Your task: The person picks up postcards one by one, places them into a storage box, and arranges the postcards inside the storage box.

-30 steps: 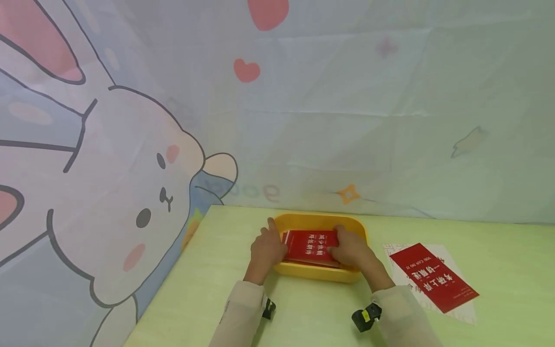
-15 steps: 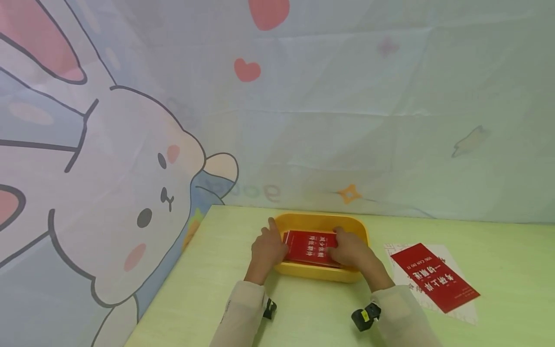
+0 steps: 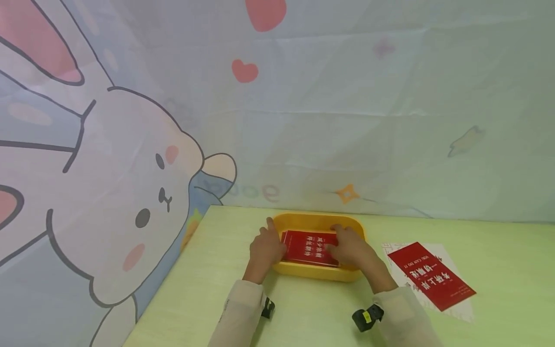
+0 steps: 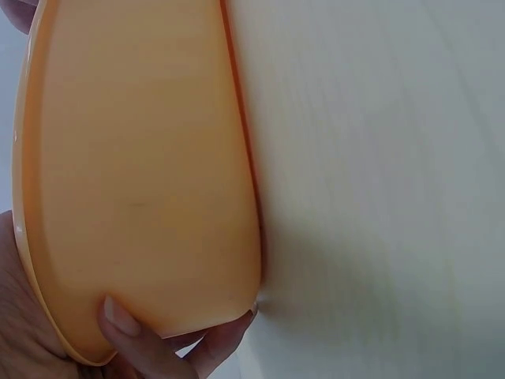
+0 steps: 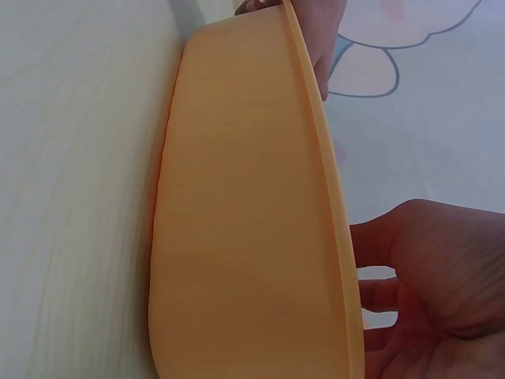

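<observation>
My left hand (image 3: pixel 266 245) grips the left end of a shallow yellow plastic bin (image 3: pixel 318 273). In the left wrist view, bent fingers (image 4: pixel 130 335) curl round the bin's end wall. A stack of red cards (image 3: pixel 305 246) with white printed characters lies inside the bin. At the right end of the stack, my right hand (image 3: pixel 350 248) reaches over the rim with its thumb on the top card and fingers bent down beside it. From the right wrist, the hand (image 5: pixel 442 276) shows its fingers dipping behind the rim, their tips hidden.
Right of the bin, another red card (image 3: pixel 433 277) lies askew over a white printed sheet (image 3: pixel 453 258) on the pale wooden table (image 3: pixel 511 260). Behind the table's far edge hangs a printed cloth (image 3: pixel 338 120) with a large cartoon rabbit. Black wrist cameras (image 3: pixel 367 318) hang under both sleeves.
The stack lies flatter in the bin, and the brownish edge under it at the right no longer shows. Both hands stay almost in place; the whole view shifts slightly.
</observation>
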